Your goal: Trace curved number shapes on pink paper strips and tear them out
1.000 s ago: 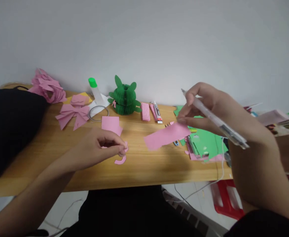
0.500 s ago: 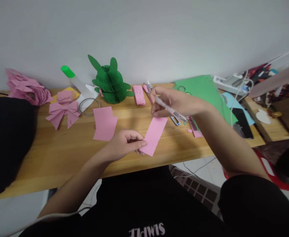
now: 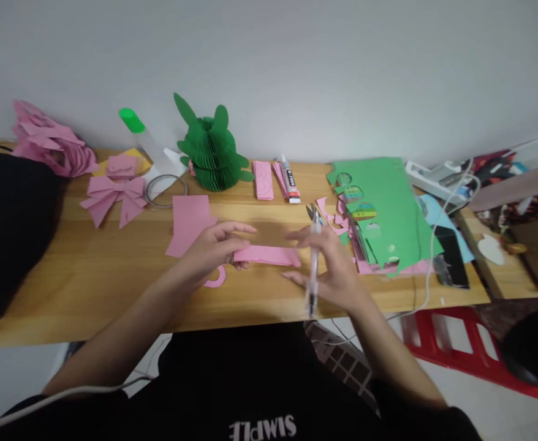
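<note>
Head view: a pink strip [image 3: 269, 256], seemingly folded, is held over the bench [image 3: 89, 294], in front of the green pleated figure [image 3: 214, 160] and a little to its right; the left hand's [image 3: 220, 243] grip pinches the strip's left end, probably to leave the other end free; the right hand [image 3: 336, 269] is poised around that end, thumb and forefinger spread, contact unclear; a clear pen [image 3: 314, 260] is lodged across its fingers, likely so it need not be laid down; before the figure, slightly left, lies a pink sheet [image 3: 189, 220]; right of the figure are a folded pink packet [image 3: 263, 180] and a glue tube [image 3: 290, 182], perhaps set back to spare working room; left of it, a ring [image 3: 148, 195] and a pink bow [image 3: 108, 191]; well to its right, a green sheet [image 3: 395, 208] with cut-outs.
</note>
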Demonstrator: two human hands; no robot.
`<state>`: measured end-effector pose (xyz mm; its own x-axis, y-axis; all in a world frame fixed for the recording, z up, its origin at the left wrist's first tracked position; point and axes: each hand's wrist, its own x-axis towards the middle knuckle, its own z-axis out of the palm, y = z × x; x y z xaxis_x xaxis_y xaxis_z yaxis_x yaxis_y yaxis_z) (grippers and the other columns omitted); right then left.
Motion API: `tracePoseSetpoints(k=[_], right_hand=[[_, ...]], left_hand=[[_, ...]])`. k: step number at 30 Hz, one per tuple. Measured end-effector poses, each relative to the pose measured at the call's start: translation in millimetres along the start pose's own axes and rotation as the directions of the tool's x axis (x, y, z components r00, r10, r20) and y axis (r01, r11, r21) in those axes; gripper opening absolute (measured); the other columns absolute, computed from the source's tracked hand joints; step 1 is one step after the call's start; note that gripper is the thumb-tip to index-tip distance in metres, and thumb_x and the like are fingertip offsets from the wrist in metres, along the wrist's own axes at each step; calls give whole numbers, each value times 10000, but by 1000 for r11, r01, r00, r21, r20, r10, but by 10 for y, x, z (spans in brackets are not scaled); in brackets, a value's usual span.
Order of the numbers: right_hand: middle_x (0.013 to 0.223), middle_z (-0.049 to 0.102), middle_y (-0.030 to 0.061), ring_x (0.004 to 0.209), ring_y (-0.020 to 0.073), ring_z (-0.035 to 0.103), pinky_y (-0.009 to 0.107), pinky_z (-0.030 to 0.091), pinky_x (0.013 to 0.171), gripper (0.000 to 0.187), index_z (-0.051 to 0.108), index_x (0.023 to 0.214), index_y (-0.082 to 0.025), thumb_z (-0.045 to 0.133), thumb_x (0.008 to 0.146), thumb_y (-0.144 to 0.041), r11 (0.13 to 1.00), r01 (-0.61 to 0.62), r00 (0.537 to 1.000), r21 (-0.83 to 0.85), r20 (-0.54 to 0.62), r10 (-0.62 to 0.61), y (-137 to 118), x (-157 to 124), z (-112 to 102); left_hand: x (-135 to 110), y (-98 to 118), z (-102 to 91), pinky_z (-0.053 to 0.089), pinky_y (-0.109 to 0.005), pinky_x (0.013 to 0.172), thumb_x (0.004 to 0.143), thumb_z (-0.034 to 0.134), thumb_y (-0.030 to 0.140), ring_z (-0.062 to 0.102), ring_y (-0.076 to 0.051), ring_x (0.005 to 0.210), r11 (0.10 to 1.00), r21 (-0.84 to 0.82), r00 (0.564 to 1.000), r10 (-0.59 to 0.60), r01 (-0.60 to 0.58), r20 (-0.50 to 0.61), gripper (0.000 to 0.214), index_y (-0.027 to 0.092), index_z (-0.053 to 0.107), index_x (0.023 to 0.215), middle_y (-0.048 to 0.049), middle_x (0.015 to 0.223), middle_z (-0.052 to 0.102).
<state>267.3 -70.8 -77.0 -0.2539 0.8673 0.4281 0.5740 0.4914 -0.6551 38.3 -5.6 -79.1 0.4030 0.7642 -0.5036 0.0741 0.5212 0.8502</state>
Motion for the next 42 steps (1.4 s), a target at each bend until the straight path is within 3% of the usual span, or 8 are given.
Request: tracePoseSetpoints(k=[3, 7, 11, 15, 21, 32, 37, 42], right_hand=[[881, 740, 30, 792, 205, 697, 355, 547, 694, 263, 530, 984, -266, 698, 822, -144, 999, 10, 990, -49, -143, -17, -69, -145, 240], [791, 701, -20, 655, 133, 684, 263, 549, 614, 208, 508, 923, -258, 655, 837, -138, 971, -206, 911, 118, -340, 235, -95, -252, 481], [788, 699, -34, 697, 137, 705, 257, 562, 630, 241, 493, 923, -262, 708, 819, -231, 874, -333, 819, 353, -352, 454, -139, -254, 581], [758, 693, -47, 626, 119, 666, 243, 534, 577, 281, 472, 910, -265, 733, 807, -280, 816, -350, 777, 460, -344, 527, -209, -230, 643], [931, 717, -7, 855, 153, 708, 316, 560, 755, 347, 462, 1008, -271, 715, 794, -170, 876, -256, 835, 409, -364, 413, -261, -257, 613], [1146, 727, 71, 1042, 244, 709, 490, 484, 909, 400, 432, 1056, -283, 671, 804, -85, 999, -30, 898, -31, -439, 13, -312, -220, 463], [1160, 739, 66, 1042, 242, 711, 457, 494, 881, 370, 458, 1042, -284, 681, 811, -101, 995, -18, 895, -102, -446, -29, -315, -194, 450], [1084, 748, 54, 951, 206, 713, 380, 513, 800, 284, 546, 1084, -268, 642, 863, -118, 973, -2, 919, -231, -384, -89, -312, -221, 413]], left_hand=[[43, -32, 29, 461, -210, 490, 686, 697, 194, 592, -108, 486, 997, -63, 999, -44, 46, 23, 242, 162, 645, 920, 34, 568, 609], [101, -115, 9, 473, -242, 518, 778, 657, 409, 601, -133, 497, 997, -64, 998, -36, 40, 58, 271, 145, 596, 776, -9, 559, 613], [118, -177, 10, 484, -274, 531, 778, 627, 626, 619, -157, 521, 999, -26, 998, 38, -36, 59, 481, 155, 568, 699, -46, 614, 655], [73, -179, 57, 519, -277, 636, 676, 792, 479, 633, -145, 606, 986, 51, 986, 158, -161, 60, 355, 157, 643, 683, -22, 655, 693], [-16, -178, 2, 539, -260, 634, 730, 778, 325, 664, -144, 667, 925, 129, 934, 352, -357, 59, 178, 172, 717, 798, -8, 721, 719], [-204, -170, -29, 578, -201, 735, 893, 721, 235, 700, -117, 852, 534, 175, 553, 830, -827, 79, 55, 249, 773, 898, -26, 913, 738], [-250, -162, -40, 575, -198, 745, 910, 698, 208, 696, -112, 863, 531, 161, 549, 831, -832, 95, 87, 248, 774, 927, -25, 933, 728], [-221, -149, -39, 585, -271, 746, 857, 758, 332, 699, -166, 869, 640, 73, 644, 754, -764, 132, 94, 239, 768, 863, -51, 946, 728]])
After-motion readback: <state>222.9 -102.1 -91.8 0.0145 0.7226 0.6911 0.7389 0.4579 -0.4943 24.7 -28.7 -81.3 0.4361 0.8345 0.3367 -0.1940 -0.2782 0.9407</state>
